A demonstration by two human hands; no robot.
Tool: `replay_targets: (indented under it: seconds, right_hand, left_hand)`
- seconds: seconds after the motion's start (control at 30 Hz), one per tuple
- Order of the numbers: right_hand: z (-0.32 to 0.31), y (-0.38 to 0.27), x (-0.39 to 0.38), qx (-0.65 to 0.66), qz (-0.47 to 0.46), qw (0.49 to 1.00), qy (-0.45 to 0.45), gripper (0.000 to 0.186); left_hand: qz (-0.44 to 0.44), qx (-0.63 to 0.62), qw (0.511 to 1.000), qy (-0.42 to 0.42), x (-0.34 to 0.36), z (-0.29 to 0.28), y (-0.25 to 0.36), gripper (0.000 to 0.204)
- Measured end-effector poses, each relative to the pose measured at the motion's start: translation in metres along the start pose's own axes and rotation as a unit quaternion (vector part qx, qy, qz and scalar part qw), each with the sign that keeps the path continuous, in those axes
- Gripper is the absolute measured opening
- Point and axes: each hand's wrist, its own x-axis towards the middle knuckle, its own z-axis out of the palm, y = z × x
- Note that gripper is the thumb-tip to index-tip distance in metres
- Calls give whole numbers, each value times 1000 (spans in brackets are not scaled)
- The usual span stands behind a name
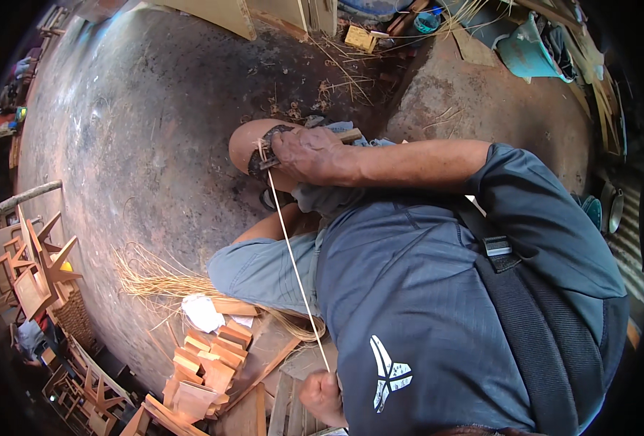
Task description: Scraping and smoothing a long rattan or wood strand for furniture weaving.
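Pale strand: it runs taut and nearly straight from your right knee (240, 145) down to your left fist, so the strand (297, 270) spans the space in front of your belly.
Knee pad: a dark pad (254, 165) lies over the right knee where the strand ends up – likely there to shield your skin and give a firm backing.
Metal-looking edge: a small edge (267, 165) sits across the strand on the pad, probably so that the strand bears against it; its full shape is hidden by your hand.
Right hand: your right hand (311, 155) presses down on the pad from the side, fingers bunched and curled; you cannot tell from here what they pinch underneath. A wooden piece (349, 135) pokes out beyond the wrist, perhaps a handle.
Right arm: the elbow is bent, the forearm reaching level across your lap, a pose that seems meant to hold the knee end steady.
Left hand: your left hand (322, 397) is a closed fist low beside your torso, fingers wrapped round the strand – apparently to hold tension. Its forearm is out of sight.
Floor: a bundle of strands (158, 276) lies past your left thigh, near stacked wooden blocks (216, 370), seemingly within reach.
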Motion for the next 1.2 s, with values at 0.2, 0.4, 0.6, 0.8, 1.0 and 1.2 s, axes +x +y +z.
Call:
replay_targets:
  seconds: [0.2,0.4,0.6,0.8,1.0,1.2]
  right_hand:
    - [-19,11,20,194,219,950,-108,40]
    - [-65,76,23,319,280,905,-24,43]
    - [-55,33,37,225,135,946,-192,46]
    - [-35,36,40,83,95,962,-243,46]
    - [-42,51,49,220,116,943,-220,41]
    - [-39,28,44,154,94,958,-225,41]
  left_hand:
    - [160,-501,830,-187,13,-23,-17,13]
    - [13,-319,946,64,184,77,26,24]
    - [24,-74,997,-16,310,153,21,35]
    - [40,10,997,-62,244,131,-10,31]
    - [-10,-15,997,-70,214,126,-17,30]
    - [87,-40,995,15,306,156,28,31]
